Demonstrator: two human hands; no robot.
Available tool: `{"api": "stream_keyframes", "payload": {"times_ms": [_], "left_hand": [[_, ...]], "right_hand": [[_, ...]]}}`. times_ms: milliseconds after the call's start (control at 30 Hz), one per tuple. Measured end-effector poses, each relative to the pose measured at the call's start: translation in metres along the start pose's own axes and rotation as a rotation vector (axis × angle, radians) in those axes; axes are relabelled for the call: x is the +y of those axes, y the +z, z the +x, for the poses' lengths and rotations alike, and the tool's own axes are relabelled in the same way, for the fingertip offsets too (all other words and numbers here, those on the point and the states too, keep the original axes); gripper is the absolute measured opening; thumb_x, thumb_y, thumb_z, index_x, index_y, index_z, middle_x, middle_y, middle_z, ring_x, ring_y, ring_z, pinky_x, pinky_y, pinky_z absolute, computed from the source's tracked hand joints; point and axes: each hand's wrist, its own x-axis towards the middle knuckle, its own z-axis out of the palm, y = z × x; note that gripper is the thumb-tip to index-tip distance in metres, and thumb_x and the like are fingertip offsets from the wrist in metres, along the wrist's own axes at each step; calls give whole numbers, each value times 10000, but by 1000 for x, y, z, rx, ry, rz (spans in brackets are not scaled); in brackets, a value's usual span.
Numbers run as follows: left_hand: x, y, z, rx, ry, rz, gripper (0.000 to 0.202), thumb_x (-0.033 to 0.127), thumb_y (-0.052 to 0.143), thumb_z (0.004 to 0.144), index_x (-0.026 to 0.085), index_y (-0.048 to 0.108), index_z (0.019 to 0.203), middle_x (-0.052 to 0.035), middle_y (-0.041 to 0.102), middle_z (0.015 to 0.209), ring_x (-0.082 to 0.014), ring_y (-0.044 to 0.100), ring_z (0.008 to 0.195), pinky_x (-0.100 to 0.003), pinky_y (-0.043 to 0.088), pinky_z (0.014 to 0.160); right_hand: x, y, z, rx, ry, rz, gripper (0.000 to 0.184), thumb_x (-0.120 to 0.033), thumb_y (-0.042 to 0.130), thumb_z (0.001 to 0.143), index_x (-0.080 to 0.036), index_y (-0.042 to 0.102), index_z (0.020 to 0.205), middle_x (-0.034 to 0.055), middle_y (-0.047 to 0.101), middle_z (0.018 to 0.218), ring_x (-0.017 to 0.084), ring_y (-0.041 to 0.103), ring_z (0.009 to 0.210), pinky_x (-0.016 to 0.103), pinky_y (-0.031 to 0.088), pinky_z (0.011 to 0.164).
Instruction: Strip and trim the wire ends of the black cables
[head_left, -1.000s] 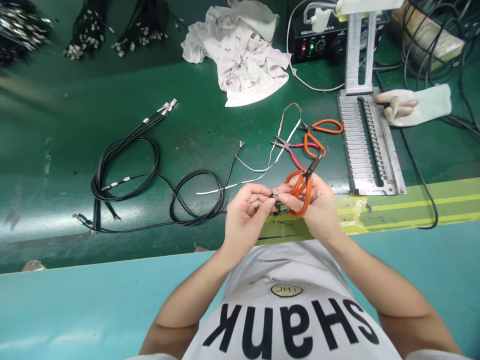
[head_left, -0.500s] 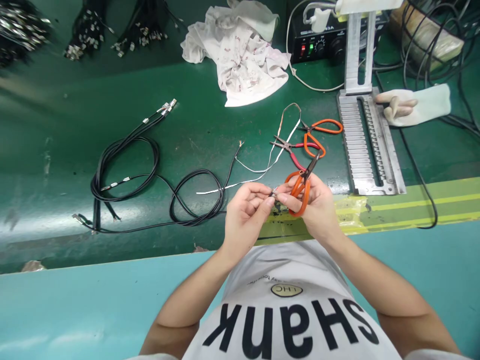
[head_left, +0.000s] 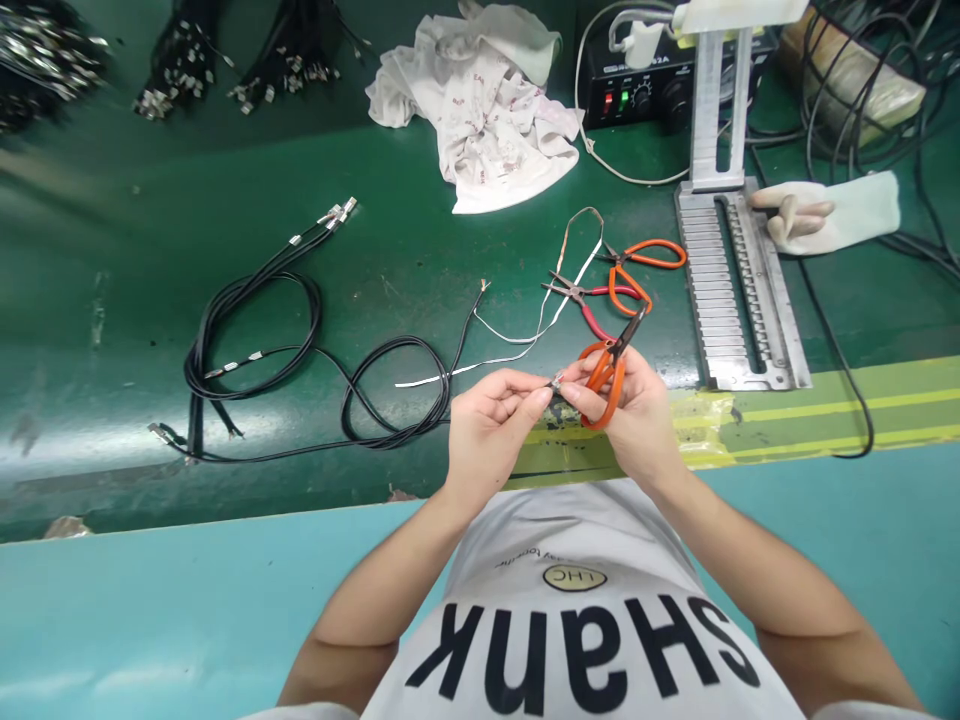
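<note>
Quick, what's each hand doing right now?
Left hand: closed, pinching the cable end.
Right hand: closed, holding scissors, its tips at the cable end too.

A crumpled white cloth (head_left: 502,130) lies toward the back of the desk (head_left: 322,165), just left of a black box (head_left: 652,75) that has red and green spots and dark knobs on its front, with a pale cord (head_left: 637,183) curving before it. A metal stand (head_left: 705,115) rises partly in front of the box, and a pale glove (head_left: 862,212) lies against the right edge of its slotted plate (head_left: 709,270). At the far right, black cables (head_left: 811,90) tangle over a wrapped block (head_left: 892,95), while yellowish tape (head_left: 795,420) runs along the desk's near edge.
</note>
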Motion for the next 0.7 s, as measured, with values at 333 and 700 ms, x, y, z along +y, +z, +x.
{"api": "stream_keyframes", "payload": {"times_ms": [333, 700], "left_hand": [[-1, -1, 0, 9, 44, -5, 173, 315, 773, 835, 154, 765, 901, -42, 739, 773, -135, 691, 719, -230, 558, 684], [-4, -1, -2, -75, 3, -88, 142, 268, 733, 875, 157, 691, 954, -8, 683, 760, -67, 583, 626, -174, 454, 575]], "right_hand": [[4, -1, -2, 7, -18, 53, 289, -205, 843, 772, -236, 623, 956, -22, 766, 935, 117, 714, 841, 250, 558, 808], [6, 0, -5, 16, -64, 67, 298, -182, 835, 783, -250, 621, 980, -25, 774, 973, 120, 724, 858, 259, 579, 808]]}}
